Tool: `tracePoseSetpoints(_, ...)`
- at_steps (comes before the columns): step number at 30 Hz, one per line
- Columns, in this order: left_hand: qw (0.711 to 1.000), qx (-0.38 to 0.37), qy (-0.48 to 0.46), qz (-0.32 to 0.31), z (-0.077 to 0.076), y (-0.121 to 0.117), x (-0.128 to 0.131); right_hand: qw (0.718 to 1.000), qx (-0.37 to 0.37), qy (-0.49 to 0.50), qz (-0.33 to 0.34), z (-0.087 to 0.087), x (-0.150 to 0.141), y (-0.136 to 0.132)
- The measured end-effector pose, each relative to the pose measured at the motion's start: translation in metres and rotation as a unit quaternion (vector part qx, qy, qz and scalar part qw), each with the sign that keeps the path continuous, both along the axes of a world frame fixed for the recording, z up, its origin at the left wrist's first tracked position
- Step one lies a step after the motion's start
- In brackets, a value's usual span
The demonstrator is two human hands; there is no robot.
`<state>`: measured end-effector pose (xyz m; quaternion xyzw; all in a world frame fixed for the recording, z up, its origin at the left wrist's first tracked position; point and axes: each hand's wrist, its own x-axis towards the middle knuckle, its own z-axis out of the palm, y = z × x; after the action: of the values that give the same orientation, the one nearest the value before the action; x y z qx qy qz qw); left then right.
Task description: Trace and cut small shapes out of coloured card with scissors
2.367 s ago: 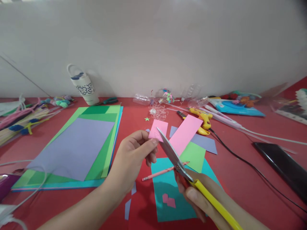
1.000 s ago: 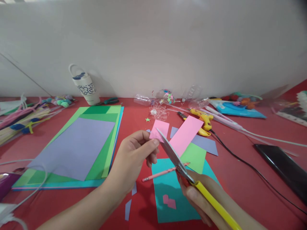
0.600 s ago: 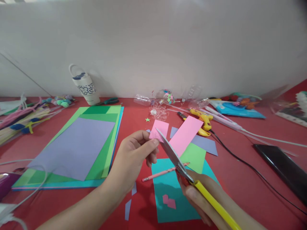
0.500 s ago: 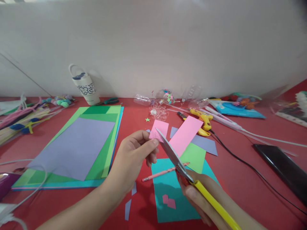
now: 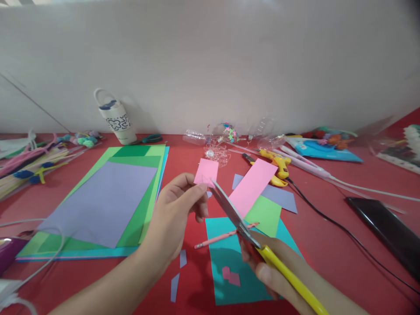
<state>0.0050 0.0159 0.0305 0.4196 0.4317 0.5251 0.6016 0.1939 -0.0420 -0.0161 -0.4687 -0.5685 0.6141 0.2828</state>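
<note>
Between the thumb and fingers of my left hand point(image 5: 180, 205) is a small pink paper piece point(image 5: 207, 169) with faint pencil lines on it. My right hand point(image 5: 265, 262) grips a pair of scissors point(image 5: 231, 208) with a yellow handle. The blade tips lie at the lower right edge of the pink piece, close to my left thumb. Whether they have cut into it I cannot tell. Below, a teal sheet point(image 5: 223, 288) carries small pink scraps point(image 5: 232, 277), and a pink pencil point(image 5: 218, 239) lies across its upper part. A longer pink strip point(image 5: 252, 186) rests behind the scissors.
At left lies a stack of coloured paper point(image 5: 108, 197). A white tumbler point(image 5: 116, 120) stands against the wall. On the right are a yellow glue gun point(image 5: 278, 164), its black cord, a dark phone-like slab point(image 5: 382, 229) and a blue packet point(image 5: 328, 151). Purple scraps point(image 5: 175, 286) lie near the front.
My left hand has moved the pink piece slightly left and up. The scissors have shifted a little left and down, their tips now at the piece's lower edge rather than over its middle.
</note>
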Motion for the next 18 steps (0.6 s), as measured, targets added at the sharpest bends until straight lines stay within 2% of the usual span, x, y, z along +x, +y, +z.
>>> tracePoseSetpoints(2,1.0,-0.008,0.009,-0.023,0.001,0.0,0.0,1.0,0.023,0.003,-0.017,0.002,0.003,0.002)
tracePoseSetpoints(4,0.993,-0.035,0.054,-0.103,0.001,-0.002,0.002,0.997,0.051,0.03,-0.041,0.005,0.004,0.006)
tracePoseSetpoints(7,0.951,-0.091,0.153,-0.254,-0.001,-0.007,0.008,0.991,0.053,0.097,-0.078,0.011,0.005,0.01)
tracePoseSetpoints(9,0.926,-0.108,0.19,-0.307,-0.004,-0.01,0.011,0.988,0.038,0.112,-0.099,0.013,0.006,0.011)
tracePoseSetpoints(11,0.921,-0.106,0.202,-0.316,-0.006,-0.011,0.013,0.987,0.016,0.113,-0.109,0.013,0.007,0.01)
tracePoseSetpoints(14,0.929,-0.108,0.197,-0.295,-0.008,-0.011,0.014,0.986,-0.01,0.123,-0.115,0.01,0.007,0.008)
tracePoseSetpoints(18,0.934,-0.113,0.172,-0.292,-0.013,-0.012,0.018,0.979,0.003,0.137,-0.149,0.008,0.004,0.008)
